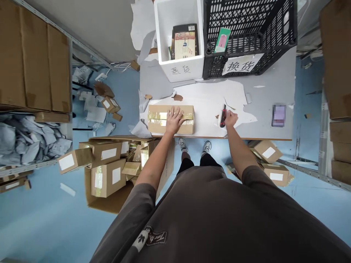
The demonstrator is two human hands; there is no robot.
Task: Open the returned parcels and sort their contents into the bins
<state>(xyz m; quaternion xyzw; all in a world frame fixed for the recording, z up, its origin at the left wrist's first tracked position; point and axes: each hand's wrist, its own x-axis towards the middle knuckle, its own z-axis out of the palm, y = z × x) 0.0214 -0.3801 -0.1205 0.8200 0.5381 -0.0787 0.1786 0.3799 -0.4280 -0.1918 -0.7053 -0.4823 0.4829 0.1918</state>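
A taped cardboard box [157,128] lies near the table's front edge, left of the middle. My left hand [174,119] rests on its top with the fingers spread over the shiny tape. To the right, my right hand [231,119] is closed just beside a black and red tool [223,116] on the white tabletop. The fingers are curled together; whether they grip the tool or something small is hidden.
On the table [268,87], a white bin [179,71] with books and a black crate [233,40] stand at the back. A purple item [279,115] lies at the right. Below left, a large carton [109,204] holds several boxes. Shelves flank both sides.
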